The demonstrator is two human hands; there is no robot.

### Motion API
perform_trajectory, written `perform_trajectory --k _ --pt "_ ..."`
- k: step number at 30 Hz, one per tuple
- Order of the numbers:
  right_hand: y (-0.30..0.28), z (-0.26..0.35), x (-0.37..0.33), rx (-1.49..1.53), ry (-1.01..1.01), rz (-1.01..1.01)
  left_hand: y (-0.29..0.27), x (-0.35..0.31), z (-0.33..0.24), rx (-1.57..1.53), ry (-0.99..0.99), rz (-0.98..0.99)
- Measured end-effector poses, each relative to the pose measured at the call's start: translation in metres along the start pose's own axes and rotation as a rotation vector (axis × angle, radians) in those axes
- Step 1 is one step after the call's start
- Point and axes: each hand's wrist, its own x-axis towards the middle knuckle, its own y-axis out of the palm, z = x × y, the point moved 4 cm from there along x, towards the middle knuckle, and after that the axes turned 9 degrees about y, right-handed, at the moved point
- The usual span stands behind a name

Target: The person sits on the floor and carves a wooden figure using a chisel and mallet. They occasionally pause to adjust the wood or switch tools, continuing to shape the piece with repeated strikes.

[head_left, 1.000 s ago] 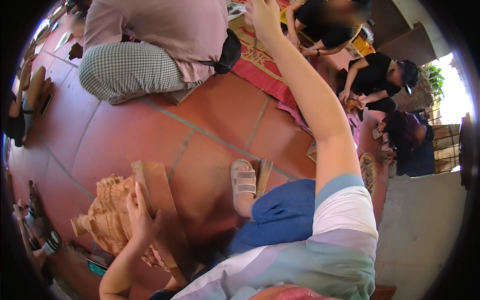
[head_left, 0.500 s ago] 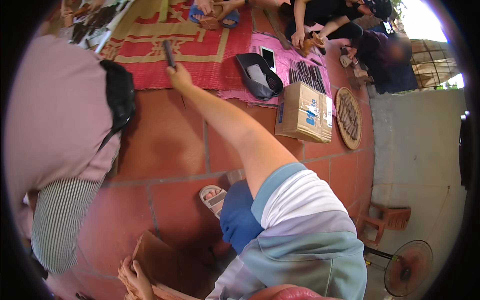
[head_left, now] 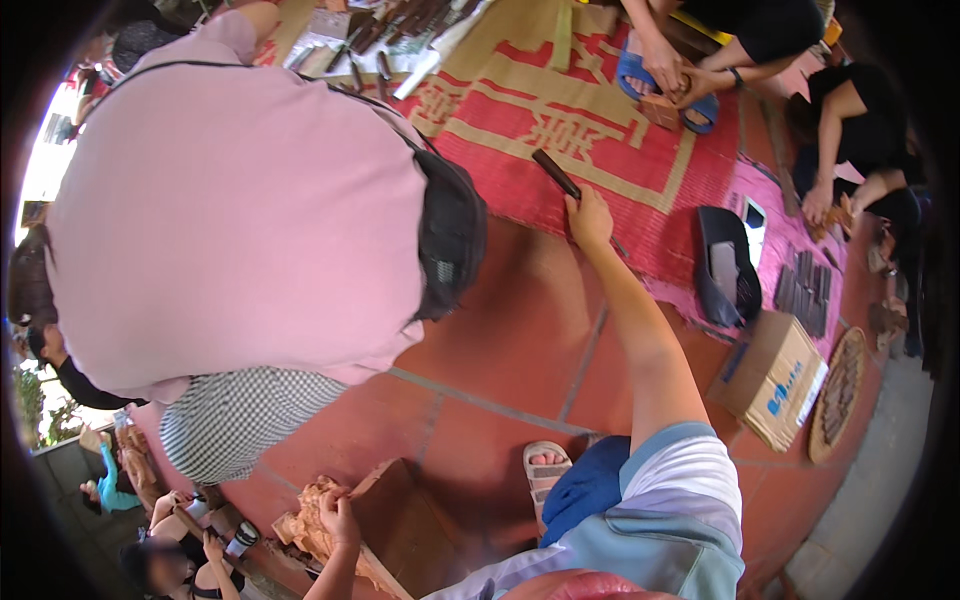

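My right hand [head_left: 590, 215] reaches out at the edge of the red and tan mat [head_left: 610, 150], fingers closed round a dark, slim tool [head_left: 556, 174]. The tool slants up and left, above the mat; its exact kind I cannot make out. Low in the picture, my left hand [head_left: 340, 520] grips a pale carved piece of wood [head_left: 312, 522] with a rough, knobbly surface. Beside that carving stands a brown, flat-sided block or box [head_left: 395, 515], close to my body.
A person in a pink shirt [head_left: 230, 220] bends close at left. To the right are a dark cap [head_left: 718, 265], a phone [head_left: 752, 225], several dark tools [head_left: 803, 290], a cardboard box [head_left: 770, 380] and a round basket [head_left: 838, 395]. Co-workers' hands [head_left: 665, 75] handle wood at the back.
The view has swung left, so the pink-shirted person fills more of it and the mat sits further right. My right hand keeps the dark tool; my left hand stays on the carving.
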Motion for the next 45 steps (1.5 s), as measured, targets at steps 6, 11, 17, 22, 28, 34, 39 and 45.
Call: perform_trajectory --k 6,11,17,22,28,34,39,45 --pt "0.015 0.018 0.008 -0.046 -0.173 -0.067 0.000 -0.007 0.000 0.097 -0.010 -0.011" --pt "0.019 0.017 0.024 -0.106 -0.145 -0.119 0.003 -0.004 -0.021 0.203 -0.008 -0.007" --pt "0.020 0.009 0.042 -0.164 -0.071 -0.196 0.008 0.000 -0.060 0.372 0.085 0.025" --pt "0.018 -0.011 0.057 -0.217 -0.037 -0.184 0.076 0.027 -0.162 0.697 0.505 0.199" --pt "0.020 -0.010 0.058 -0.293 -0.103 -0.277 0.239 0.057 -0.283 0.089 0.848 0.531" --pt "0.016 -0.008 0.062 -0.336 -0.050 -0.217 0.355 0.150 -0.422 -0.398 0.718 0.498" --pt "0.015 -0.006 0.064 -0.307 0.006 -0.121 0.457 0.287 -0.468 -0.689 0.168 0.285" --pt "0.016 -0.007 0.066 -0.319 0.061 -0.045 0.470 0.411 -0.481 -0.079 0.293 0.116"
